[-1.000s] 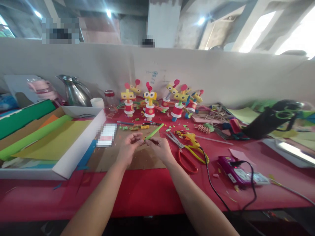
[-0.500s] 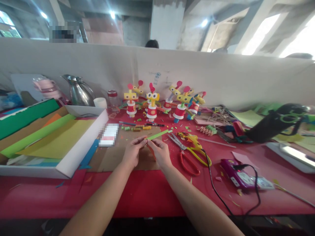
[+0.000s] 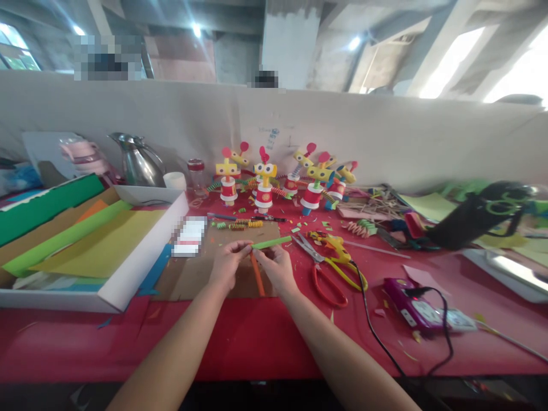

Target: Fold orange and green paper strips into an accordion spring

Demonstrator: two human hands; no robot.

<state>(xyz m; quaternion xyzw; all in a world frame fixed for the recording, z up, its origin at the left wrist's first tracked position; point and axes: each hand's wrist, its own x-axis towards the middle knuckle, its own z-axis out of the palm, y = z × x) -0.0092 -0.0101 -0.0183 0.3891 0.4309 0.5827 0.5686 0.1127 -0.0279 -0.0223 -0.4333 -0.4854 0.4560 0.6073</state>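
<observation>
My left hand (image 3: 230, 266) and my right hand (image 3: 276, 266) meet over a brown cardboard sheet, fingers closed in a pinch. Between their fingertips are the ends of two paper strips. One, a green paper strip (image 3: 274, 242), points to the right above my right hand. The other, an orange paper strip (image 3: 258, 276), hangs down toward me between the hands. How the ends overlap is hidden by my fingers. Just beyond lie several folded paper springs (image 3: 244, 223). Red-handled scissors (image 3: 317, 264) rest to the right of my right hand.
Several paper-cup robot figures (image 3: 264, 191) stand at the back. A white box (image 3: 143, 257) of coloured paper is on the left. On the right are a yellow glue gun (image 3: 340, 251), a purple power strip (image 3: 413, 305) with a black cable, and a black bottle (image 3: 475, 214).
The green strip has turned from slanting up to nearly level. The orange strip now hangs in plain sight between my hands. Both hands stay close together.
</observation>
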